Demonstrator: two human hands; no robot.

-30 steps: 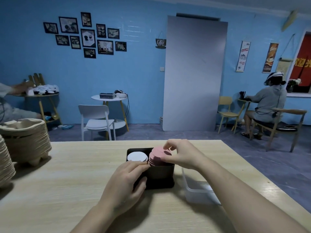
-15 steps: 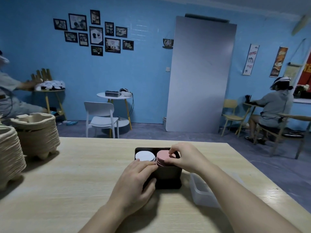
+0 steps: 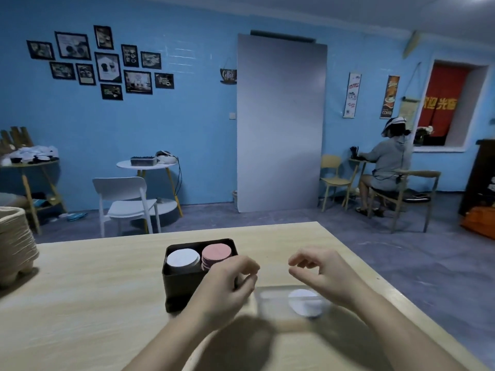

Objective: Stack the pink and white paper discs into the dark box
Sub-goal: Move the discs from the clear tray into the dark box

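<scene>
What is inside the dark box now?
Inside the dark box two stacks stand side by side: white discs on the left, pink discs on the right. The box walls hide how deep each stack goes, and the left hand covers the near right corner.

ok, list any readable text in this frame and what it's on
"Coffee": small dark hanging sign on the blue wall.
"COFFEE": white banner, slanted red letters.
"COFFEE": brown banner, near its bottom.
"迎光": yellow characters on the red curtain; the ones at either end are unclear.
Framed pictures: print too small to read.
Dark box: no text seen.
</scene>
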